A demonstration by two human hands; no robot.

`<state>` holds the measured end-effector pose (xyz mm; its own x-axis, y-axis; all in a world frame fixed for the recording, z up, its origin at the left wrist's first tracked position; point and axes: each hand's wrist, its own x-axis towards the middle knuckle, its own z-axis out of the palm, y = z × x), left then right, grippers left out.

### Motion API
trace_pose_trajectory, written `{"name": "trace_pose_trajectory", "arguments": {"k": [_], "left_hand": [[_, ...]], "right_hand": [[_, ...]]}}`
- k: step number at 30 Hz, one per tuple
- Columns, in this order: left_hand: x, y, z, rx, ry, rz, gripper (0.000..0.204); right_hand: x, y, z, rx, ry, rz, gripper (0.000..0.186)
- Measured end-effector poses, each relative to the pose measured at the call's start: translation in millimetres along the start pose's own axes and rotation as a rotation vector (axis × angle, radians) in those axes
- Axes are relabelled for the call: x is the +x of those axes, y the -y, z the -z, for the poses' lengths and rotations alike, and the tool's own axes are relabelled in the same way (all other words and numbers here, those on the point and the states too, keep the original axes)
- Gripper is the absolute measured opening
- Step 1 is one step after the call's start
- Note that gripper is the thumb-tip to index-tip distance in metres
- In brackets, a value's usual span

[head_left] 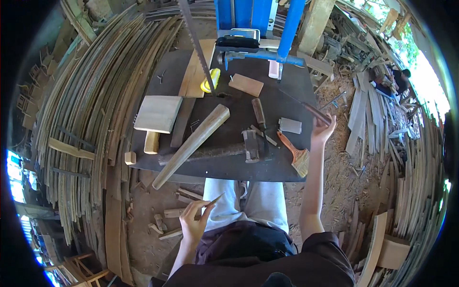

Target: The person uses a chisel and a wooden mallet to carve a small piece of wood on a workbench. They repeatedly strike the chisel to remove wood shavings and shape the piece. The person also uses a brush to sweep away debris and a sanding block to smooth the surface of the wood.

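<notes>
My right hand (322, 128) is closed on the brown handle of a thin dark-bladed tool (316, 114), held up by the table's right edge. Its blade points away and to the left; whether it is a file or a knife I cannot tell. Over my lap, my left hand (192, 224) pinches a slim pointed wooden stick (215, 200). A paintbrush (294, 154) with an orange handle lies on the dark table (224, 171), nearest my right hand. Left of it are a hammer (251, 146) and a tapered wooden leg (193, 143) lying across the hammer's handle.
A toothed saw blade (197, 45) rises from the table below a blue machine frame (253, 14). Around it lie a yellow object (210, 80), a wooden mallet (158, 115), a wood block (246, 84) and a grey pad (290, 125). Stacked planks (103, 95) flank the left.
</notes>
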<state>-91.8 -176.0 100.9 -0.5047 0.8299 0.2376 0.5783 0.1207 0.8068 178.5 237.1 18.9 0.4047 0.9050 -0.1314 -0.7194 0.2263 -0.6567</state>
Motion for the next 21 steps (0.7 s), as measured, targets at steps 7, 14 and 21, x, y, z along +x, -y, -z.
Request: {"name": "trace_pose_trajectory", "arguments": {"k": [7,14,21], "left_hand": [[26,4,-34,-0.109,0.191,0.074,0.018],[83,-20,-109,-0.308,0.356,-0.002,0.012],[137,-53,-177,-0.251,0.539,-0.161,0.015]], "right_hand": [[4,25,84,-0.854,0.212,0.377,0.018],[-19,26,72,-1.557,0.329,0.613,0.036],[-138,78,16,-1.119,0.978,0.416,0.034]]}}
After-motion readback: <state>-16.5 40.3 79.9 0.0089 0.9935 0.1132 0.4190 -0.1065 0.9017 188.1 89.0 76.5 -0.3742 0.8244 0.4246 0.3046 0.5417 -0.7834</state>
